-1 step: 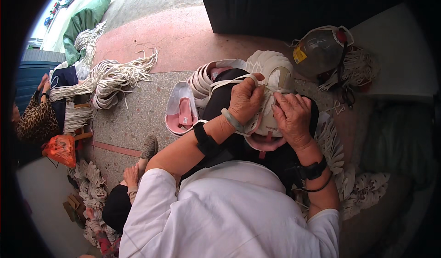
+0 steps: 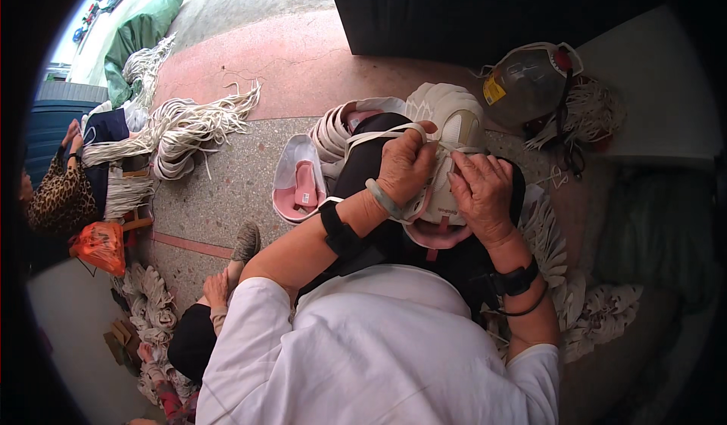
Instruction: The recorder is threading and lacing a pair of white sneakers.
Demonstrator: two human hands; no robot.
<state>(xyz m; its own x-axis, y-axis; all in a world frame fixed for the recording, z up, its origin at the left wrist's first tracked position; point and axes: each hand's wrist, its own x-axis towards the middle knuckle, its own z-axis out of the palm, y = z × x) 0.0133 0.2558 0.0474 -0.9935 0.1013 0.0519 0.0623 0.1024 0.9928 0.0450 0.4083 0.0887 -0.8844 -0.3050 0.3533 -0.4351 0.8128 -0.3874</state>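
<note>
An off-white sneaker (image 2: 435,207) with a pink lining rests on my lap, its heel toward me and its toe pointing away. My left hand (image 2: 405,169) is closed in a pinch on a white shoelace (image 2: 376,135), which runs off to the left over my dark-clad leg. Close beside it, my right hand (image 2: 483,194) pinches the lace at the upper part of the shoe's tongue, thumb and forefinger nearly together. The fingers partly hide the eyelets. Behind the toe fans a stack of off-white shoe pieces (image 2: 432,99).
Left of my knee sit white-and-pink shoe uppers (image 2: 297,205). Bundles of white laces (image 2: 189,133) lie farther left, near a co-worker in a leopard-print sleeve (image 2: 60,194). A clear plastic jug (image 2: 526,84) stands at the right, with scissors (image 2: 573,158) below. Shoe pieces (image 2: 606,311) pile up at my right.
</note>
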